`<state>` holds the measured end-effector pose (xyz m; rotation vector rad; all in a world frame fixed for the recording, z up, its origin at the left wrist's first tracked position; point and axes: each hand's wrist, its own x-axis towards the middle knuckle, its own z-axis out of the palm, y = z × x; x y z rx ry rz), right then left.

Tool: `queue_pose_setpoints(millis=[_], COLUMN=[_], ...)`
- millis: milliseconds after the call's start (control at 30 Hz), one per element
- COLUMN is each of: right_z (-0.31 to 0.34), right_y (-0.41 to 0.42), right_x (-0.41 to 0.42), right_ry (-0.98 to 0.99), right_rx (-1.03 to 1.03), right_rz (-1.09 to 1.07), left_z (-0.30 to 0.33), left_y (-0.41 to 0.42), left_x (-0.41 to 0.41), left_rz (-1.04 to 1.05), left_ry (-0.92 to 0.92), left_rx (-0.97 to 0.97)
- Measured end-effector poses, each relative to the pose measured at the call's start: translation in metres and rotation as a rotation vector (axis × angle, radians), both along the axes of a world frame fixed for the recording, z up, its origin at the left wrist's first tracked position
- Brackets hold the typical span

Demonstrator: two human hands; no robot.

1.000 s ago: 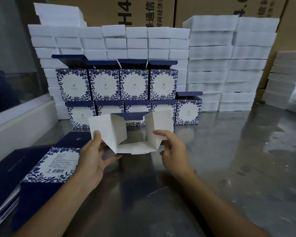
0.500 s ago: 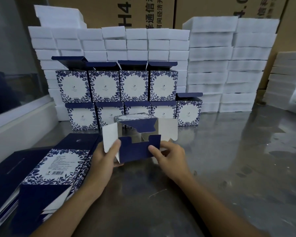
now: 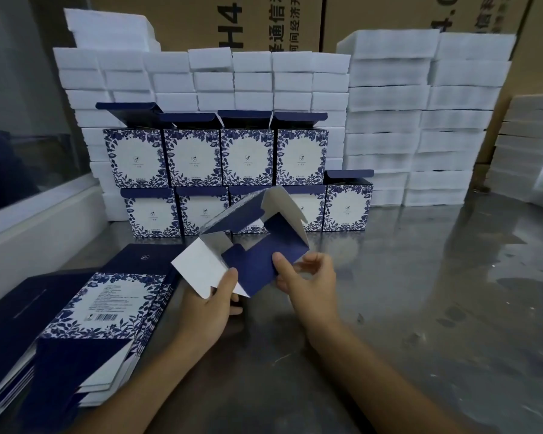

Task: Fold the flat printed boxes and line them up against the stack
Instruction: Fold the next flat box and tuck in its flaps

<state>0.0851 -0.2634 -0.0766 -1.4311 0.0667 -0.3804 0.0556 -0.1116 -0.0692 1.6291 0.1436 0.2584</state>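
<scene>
1. holding a half-folded box (image 3: 257, 245) up over the metal table (image 3: 420, 308), i see both forearms reaching in from the bottom edge.
2. my left hand (image 3: 210, 311) grips the box's white flap, thumb pressed on top, fingers curled underneath.
3. my right hand (image 3: 308, 277) pinches the dark blue panel, thumb on the near face, fingers bent behind it.
4. the box sits tilted, open end facing me, flaps splayed.
5. behind it stand the folded boxes (image 3: 245, 158) in two rows, against the white foam stack (image 3: 264, 79).
6. flat printed boxes (image 3: 107, 305) lie piled at my left, beside my left forearm.
</scene>
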Motion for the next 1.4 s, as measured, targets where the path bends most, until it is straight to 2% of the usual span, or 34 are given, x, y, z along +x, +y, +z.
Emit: queue_pose_setpoints(millis=[33, 167, 200, 300, 500, 733, 1133, 1233, 1333, 1400], right_z=[0.000, -0.006, -0.006, -0.004, -0.007, -0.008, -0.010, -0.010, -0.008, -0.007], right_y=[0.002, 0.008, 0.009, 0.010, 0.006, -0.010, -0.026, -0.033, -0.035, -0.035], right_x=[-0.002, -0.013, -0.015, -0.014, -0.010, 0.005, 0.015, 0.017, 0.015, 0.015], right_ry=[0.019, -0.075, -0.085, -0.035, -0.027, -0.056, -0.026, -0.005, 0.026, 0.024], right_rx=[-0.011, -0.541, -0.589, -0.525, -0.401, -0.308, -0.267, -0.318, -0.413, -0.495], right_rz=[0.088, 0.276, 0.294, 0.347, 0.321, 0.159, 0.037, 0.033, 0.018, -0.030], left_z=[0.002, 0.006, 0.006, 0.007, 0.007, 0.002, -0.010, -0.013, -0.016, -0.017], left_y=[-0.003, -0.007, -0.007, -0.007, -0.010, 0.001, 0.013, 0.022, 0.026, 0.029], left_x=[-0.002, -0.003, -0.003, -0.004, -0.008, -0.003, 0.009, 0.013, 0.014, 0.016], left_rz=[-0.007, -0.027, -0.030, -0.042, -0.063, -0.037, -0.022, -0.044, -0.038, -0.013], left_ry=[-0.005, -0.033, -0.030, -0.028, -0.005, -0.014, -0.090, -0.097, -0.123, -0.213], left_rx=[-0.018, -0.025, -0.015, -0.005, 0.079, 0.162, 0.225, 0.342, 0.326, 0.361])
